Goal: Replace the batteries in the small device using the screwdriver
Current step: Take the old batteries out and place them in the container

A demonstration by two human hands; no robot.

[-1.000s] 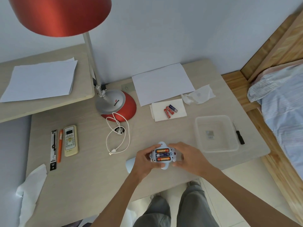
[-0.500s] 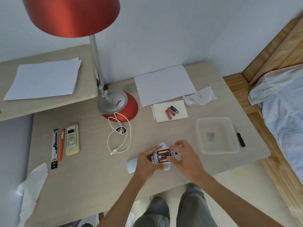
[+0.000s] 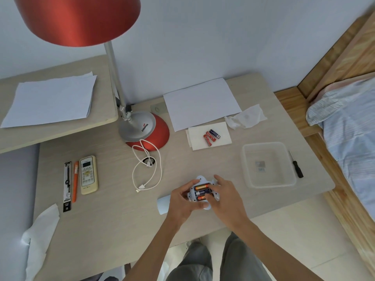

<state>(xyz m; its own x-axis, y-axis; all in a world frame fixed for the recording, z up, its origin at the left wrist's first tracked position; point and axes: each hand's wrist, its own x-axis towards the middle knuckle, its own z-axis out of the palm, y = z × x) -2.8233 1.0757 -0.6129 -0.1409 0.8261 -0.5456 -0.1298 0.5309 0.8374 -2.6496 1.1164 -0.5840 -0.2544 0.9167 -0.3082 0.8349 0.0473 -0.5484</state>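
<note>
A pale wood-grain table (image 3: 113,220) fills most of the view, seen from above by the person working at it. A wooden-framed bed with blue striped bedding (image 3: 353,134) stands far to the right of the fingers. A desk lamp with a red metal shade (image 3: 81,19) rises beyond and to the left of the fingers. A white sheet of paper (image 3: 200,102) lies well beyond them, by the wall. A clear square plastic container (image 3: 267,144) sits on the table, near the right fingers on their right. A cream rectangular remote control (image 3: 88,175) lies well to the left of the left fingers, and a looped white charging cable (image 3: 150,169) lies between it and them.

Both hands meet near the table's front edge. The left hand (image 3: 180,201) grips a small white plastic device (image 3: 199,178) from its left side, fingers curled around it. The right hand (image 3: 227,197) holds the device's right side, its fingers curled over that edge and the open battery bay. The device faces up between the fingers, just over the table, with three cylindrical batteries (image 3: 202,187) side by side in the bay.

A black-handled screwdriver (image 3: 297,168) lies on the table beyond the container, well apart from the right fingers. Three loose batteries (image 3: 211,135), two red and one dark blue, rest on a white folded napkin (image 3: 223,136) beyond the fingers.
</note>
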